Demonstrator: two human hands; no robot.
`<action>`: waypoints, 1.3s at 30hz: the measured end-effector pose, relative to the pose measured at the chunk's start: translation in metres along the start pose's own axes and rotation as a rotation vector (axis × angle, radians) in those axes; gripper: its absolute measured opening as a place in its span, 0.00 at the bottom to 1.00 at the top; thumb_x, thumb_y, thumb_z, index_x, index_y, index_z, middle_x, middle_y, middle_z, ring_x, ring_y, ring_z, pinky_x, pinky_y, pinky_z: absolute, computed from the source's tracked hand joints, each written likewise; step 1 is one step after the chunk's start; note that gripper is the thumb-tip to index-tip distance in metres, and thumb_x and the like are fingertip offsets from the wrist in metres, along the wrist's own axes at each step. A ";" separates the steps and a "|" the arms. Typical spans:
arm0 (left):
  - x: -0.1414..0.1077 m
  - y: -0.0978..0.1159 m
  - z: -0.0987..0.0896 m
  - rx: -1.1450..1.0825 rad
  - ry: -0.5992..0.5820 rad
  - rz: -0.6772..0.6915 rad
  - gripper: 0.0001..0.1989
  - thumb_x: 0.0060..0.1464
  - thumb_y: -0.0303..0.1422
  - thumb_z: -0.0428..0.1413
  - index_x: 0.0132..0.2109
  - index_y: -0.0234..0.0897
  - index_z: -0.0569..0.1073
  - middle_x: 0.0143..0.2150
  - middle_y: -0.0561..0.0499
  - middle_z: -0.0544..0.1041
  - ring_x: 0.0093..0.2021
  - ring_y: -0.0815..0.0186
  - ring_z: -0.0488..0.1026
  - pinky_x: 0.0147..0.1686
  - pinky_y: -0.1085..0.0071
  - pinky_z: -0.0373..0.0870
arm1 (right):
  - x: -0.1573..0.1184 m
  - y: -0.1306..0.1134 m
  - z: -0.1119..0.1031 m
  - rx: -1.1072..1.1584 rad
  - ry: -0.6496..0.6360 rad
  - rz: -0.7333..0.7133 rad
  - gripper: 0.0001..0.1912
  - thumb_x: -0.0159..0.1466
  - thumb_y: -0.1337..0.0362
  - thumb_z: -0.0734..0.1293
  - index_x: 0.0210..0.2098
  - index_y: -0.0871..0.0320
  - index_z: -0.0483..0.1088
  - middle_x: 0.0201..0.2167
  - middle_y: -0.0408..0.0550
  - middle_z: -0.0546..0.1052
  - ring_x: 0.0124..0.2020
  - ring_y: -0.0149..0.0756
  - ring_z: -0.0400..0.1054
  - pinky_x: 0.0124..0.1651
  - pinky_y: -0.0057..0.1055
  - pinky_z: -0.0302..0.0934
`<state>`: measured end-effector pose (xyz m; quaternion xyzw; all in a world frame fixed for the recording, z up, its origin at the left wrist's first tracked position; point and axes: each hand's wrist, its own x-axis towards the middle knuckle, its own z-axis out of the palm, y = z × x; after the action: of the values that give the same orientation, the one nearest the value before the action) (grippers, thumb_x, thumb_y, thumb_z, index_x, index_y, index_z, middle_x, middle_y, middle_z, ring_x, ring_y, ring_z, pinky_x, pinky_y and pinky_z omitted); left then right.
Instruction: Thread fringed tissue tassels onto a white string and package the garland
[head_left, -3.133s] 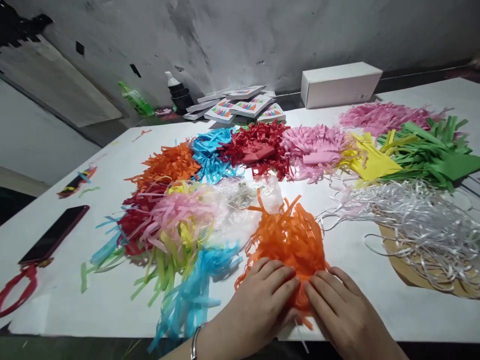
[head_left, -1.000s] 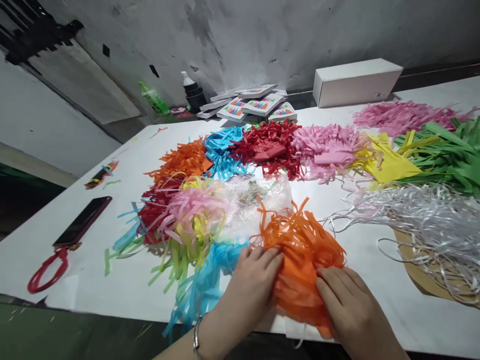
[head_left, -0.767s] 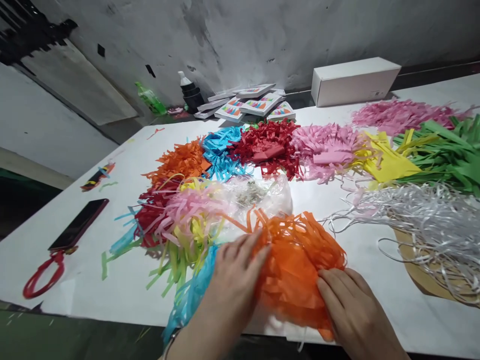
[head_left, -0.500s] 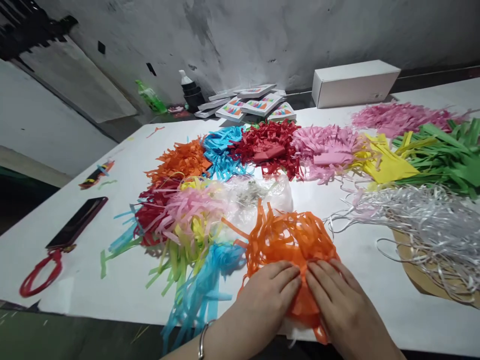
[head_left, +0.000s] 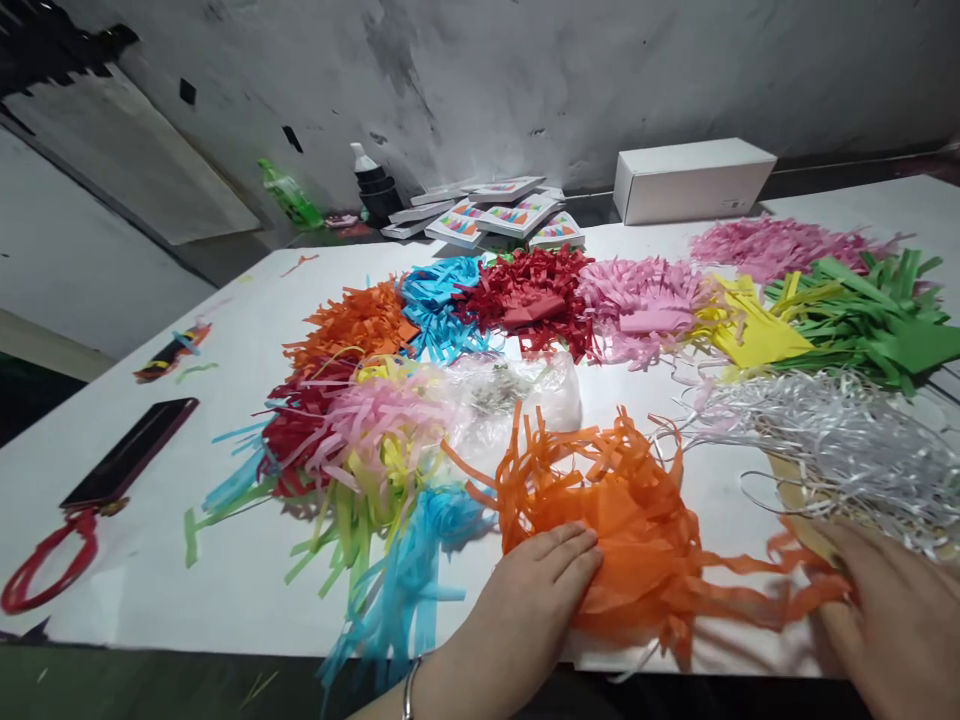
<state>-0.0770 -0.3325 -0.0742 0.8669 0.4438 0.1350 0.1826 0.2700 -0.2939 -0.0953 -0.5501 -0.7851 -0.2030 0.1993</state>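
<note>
Cut orange tissue paper (head_left: 637, 545) lies at the table's front edge, its fringe spread at the back and its middle uncut. My left hand (head_left: 525, 600) rests on its left part, palm down, fingers stretched out. To the right, my right hand (head_left: 885, 590) holds the ends of several orange strips, which stretch sideways from the sheet; its fingertips are partly hidden. Just left of the orange paper lies a light blue fringe (head_left: 420, 560). A clear plastic bag (head_left: 510, 400) sits behind it.
Fringed bundles in red (head_left: 536, 300), pink (head_left: 641, 300), yellow (head_left: 757, 325) and green (head_left: 885, 320) line the back. Silver ribbon (head_left: 847, 430) lies right. A phone (head_left: 131, 455) lies left; a white box (head_left: 694, 182) stands behind.
My right hand has moved from the middle of the orange paper out to the right, drawing strips with it. My left hand stays on the paper. The view has shifted slightly.
</note>
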 end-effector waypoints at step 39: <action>0.003 -0.005 -0.021 -0.152 0.057 -0.122 0.11 0.67 0.26 0.47 0.47 0.38 0.74 0.42 0.47 0.81 0.42 0.62 0.79 0.45 0.67 0.76 | 0.041 -0.130 -0.002 0.507 0.003 -0.451 0.18 0.66 0.79 0.54 0.50 0.68 0.69 0.36 0.53 0.80 0.38 0.40 0.73 0.50 0.41 0.62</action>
<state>-0.0873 -0.3230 -0.0574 0.8178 0.4891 0.1814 0.2431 0.1342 -0.3036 -0.0847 -0.2953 -0.9122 -0.0412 0.2811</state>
